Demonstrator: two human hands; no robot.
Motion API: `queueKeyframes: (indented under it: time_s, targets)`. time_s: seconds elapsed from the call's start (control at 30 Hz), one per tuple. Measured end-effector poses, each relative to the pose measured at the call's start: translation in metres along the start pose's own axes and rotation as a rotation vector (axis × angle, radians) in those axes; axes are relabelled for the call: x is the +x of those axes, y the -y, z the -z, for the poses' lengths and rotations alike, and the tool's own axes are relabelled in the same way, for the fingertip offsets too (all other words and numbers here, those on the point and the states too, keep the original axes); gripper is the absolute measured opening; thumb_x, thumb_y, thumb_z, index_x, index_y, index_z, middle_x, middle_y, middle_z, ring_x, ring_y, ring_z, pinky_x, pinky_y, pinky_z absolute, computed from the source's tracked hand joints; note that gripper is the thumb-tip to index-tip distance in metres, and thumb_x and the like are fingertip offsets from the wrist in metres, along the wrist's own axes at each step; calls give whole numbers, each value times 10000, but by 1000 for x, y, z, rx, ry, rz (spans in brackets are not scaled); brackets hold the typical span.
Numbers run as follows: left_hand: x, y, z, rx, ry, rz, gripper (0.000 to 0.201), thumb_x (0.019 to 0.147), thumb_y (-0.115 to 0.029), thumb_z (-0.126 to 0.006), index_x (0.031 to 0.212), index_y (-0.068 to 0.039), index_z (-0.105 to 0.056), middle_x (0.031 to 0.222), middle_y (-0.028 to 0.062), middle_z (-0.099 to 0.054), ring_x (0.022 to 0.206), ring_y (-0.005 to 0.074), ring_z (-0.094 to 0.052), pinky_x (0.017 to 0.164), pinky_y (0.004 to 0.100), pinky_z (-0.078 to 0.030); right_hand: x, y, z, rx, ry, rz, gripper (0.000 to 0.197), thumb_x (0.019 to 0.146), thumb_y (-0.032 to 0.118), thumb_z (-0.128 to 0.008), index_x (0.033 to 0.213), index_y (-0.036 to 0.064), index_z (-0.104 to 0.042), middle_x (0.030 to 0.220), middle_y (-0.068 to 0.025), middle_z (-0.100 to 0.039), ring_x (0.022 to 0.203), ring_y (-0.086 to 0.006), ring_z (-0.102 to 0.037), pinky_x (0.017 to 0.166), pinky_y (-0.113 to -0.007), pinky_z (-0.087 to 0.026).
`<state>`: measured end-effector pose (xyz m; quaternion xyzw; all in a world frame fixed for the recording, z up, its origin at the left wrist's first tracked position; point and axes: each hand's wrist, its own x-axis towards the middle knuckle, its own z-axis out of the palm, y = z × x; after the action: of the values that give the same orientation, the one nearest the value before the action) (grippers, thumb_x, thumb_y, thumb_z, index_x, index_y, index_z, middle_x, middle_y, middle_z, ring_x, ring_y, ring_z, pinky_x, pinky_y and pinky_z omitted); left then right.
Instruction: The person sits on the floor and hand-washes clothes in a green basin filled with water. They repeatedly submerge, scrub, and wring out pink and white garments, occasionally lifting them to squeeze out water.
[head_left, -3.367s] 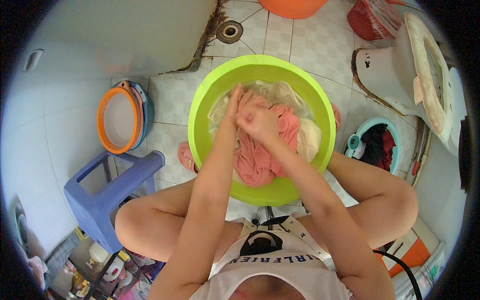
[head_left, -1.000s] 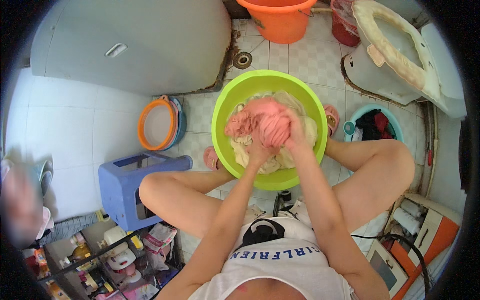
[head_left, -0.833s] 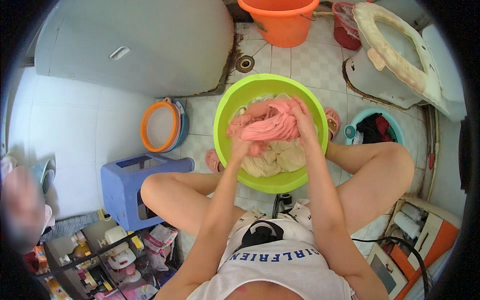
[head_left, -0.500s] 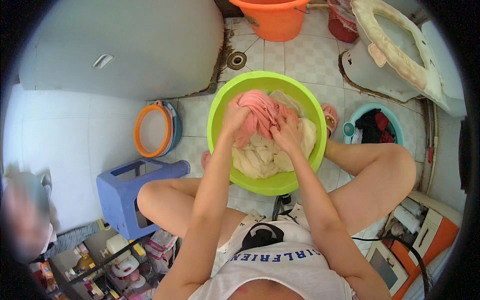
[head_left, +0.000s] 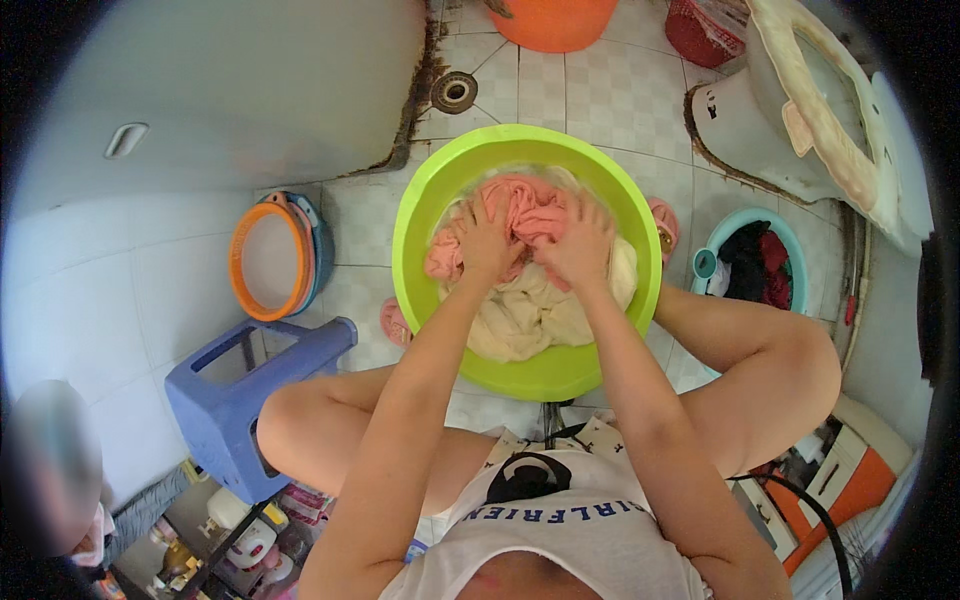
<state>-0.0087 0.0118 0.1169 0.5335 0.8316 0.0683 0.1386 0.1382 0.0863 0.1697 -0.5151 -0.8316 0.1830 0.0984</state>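
Note:
A wet pink cloth (head_left: pixel 525 205) lies bunched in the back part of a lime-green basin (head_left: pixel 405 230), on top of a crumpled cream cloth (head_left: pixel 520 320) that fills the front. My left hand (head_left: pixel 487 243) presses down on the pink cloth's left part, fingers spread. On its right part rests my right hand (head_left: pixel 583 245), its fingers also apart and pointing away from me. Neither hand grips a fold. Some water shows around the cloths along the basin's inner wall. What lies under the cloths is hidden.
My knees flank the basin. To the left are stacked orange and blue basins (head_left: pixel 240 265) and a blue plastic stool (head_left: pixel 200 400). A light-blue basin (head_left: pixel 797 250) with dark and red clothes stands right. An orange bucket (head_left: pixel 555 30), floor drain (head_left: pixel 455 92) and toilet (head_left: pixel 740 130) lie beyond.
The pink cloth, held gathered and raised over the basin before, is now down and spread wider among the wet cloths. Both hands have gone from gripping it to pressing with spread fingers.

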Motion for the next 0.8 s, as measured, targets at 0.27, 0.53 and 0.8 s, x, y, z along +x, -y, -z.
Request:
queueKeyframes:
  time_s: [0.27, 0.53, 0.8]
  targets:
    - [34, 12, 5, 63, 128, 35, 606, 828, -191, -542, 1410, -211, -375, 1235, 194, -490, 1020, 368, -543, 864, 511, -419, 5, -5, -74, -4, 143, 122, 887, 624, 337, -773, 1396, 153, -377, 1308, -193, -453, 1183, -399, -454, 953, -496, -379]
    - [62, 57, -57, 114, 40, -9, 532, 871, -361, -554, 1351, -167, -431, 923, 238, -633, 865, 360, -631, 777, 496, -475, 62, -23, -105, 27, 616, -137, 701, 762, 426, -661, 1345, 104, -443, 1175, -223, -577, 998, -363, -598, 844, -476, -456]
    - [54, 53, -9, -479, 255, 181, 622, 891, -609, -360, 1143, -111, -635, 1120, 234, -622, 1098, 403, -552, 956, 454, -411, 91, -27, -53, 1069, 478, -75, 676, 813, 491, -601, 1292, 26, -499, 1275, -185, -554, 1127, -337, -557, 970, -391, -421]
